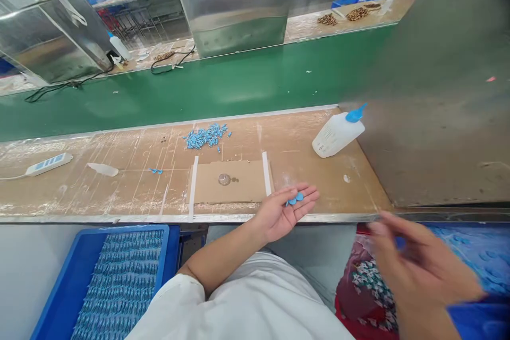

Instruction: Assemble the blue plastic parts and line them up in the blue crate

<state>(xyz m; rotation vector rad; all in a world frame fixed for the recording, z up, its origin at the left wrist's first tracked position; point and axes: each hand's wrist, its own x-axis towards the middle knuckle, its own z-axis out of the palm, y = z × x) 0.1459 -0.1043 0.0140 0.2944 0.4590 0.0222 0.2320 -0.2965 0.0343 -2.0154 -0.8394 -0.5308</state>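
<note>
Some blue pieces [298, 196] lie atop the left hand's [278, 216] outstretched fingers [309, 198], beside the thumb [287, 195].

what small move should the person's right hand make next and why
Probably bring the bare right hand over to the open left hand: small, glossy blue rounded pieces rest there, while the right hand is apart, off to the right. Blur hides whether it holds anything.

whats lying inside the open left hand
Small blue pieces rest in the upturned left hand. Its thumb hides part of that spot, so any more pieces beneath it cannot be seen.
</note>
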